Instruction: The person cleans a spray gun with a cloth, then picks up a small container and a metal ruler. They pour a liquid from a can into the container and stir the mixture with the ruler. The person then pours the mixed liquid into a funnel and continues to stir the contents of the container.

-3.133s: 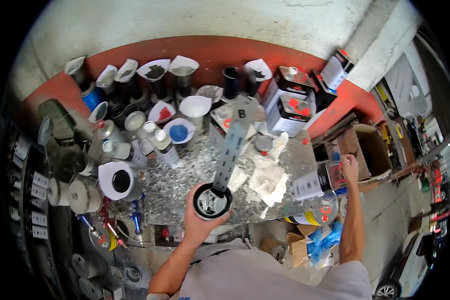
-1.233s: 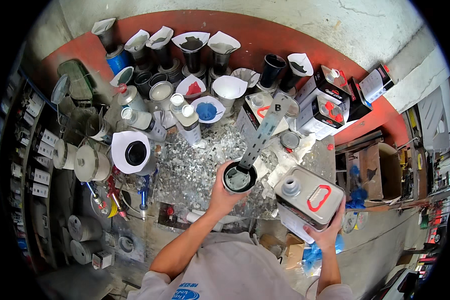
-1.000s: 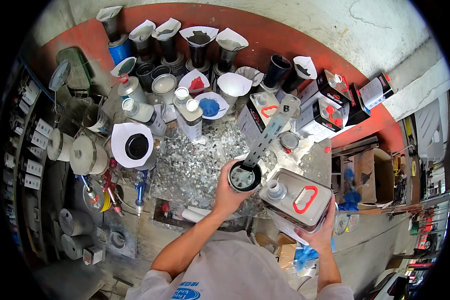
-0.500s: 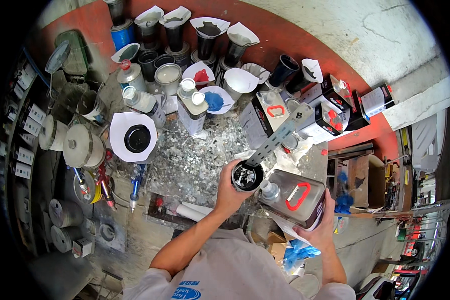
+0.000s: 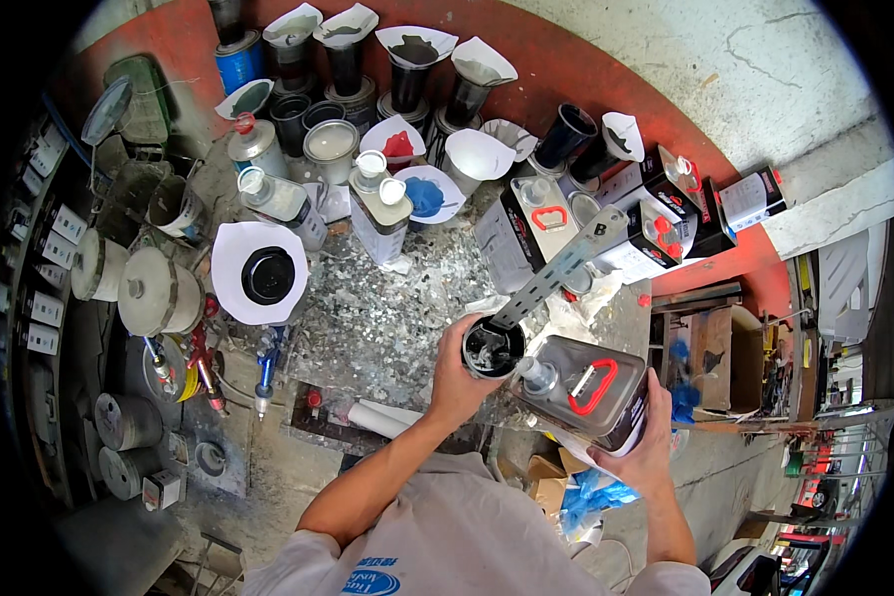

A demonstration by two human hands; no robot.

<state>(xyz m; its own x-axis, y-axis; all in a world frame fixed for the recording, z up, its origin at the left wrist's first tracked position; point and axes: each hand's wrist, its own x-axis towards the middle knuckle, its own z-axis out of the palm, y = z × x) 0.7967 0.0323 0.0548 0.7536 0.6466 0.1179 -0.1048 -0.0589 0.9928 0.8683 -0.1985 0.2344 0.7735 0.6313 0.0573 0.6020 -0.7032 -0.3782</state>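
Note:
My left hand [image 5: 457,382] is wrapped round a black mixing cup [image 5: 493,350] that has dark, shiny liquid inside. A perforated metal mixing stick [image 5: 556,274] stands in the cup, leaning to the upper right. In my right hand [image 5: 648,442] is a rectangular metal can [image 5: 591,397] with a red handle, gripped by its right side. The can's clear spout [image 5: 537,375] points at the cup and is close to its rim. Whether liquid is flowing from the spout I cannot make out.
The paint-spattered bench [image 5: 387,308] carries a white-capped can [image 5: 379,214], a paper sheet with a black cup [image 5: 268,275] and a larger can with a red handle [image 5: 526,233]. Paper-lined cups [image 5: 414,60] line the back. Spray guns [image 5: 267,370] hang at the left edge.
The can in my right hand has shifted slightly and tilts a little differently beside the cup. The liquid's surface in the cup looks darker. My left hand has hardly moved.

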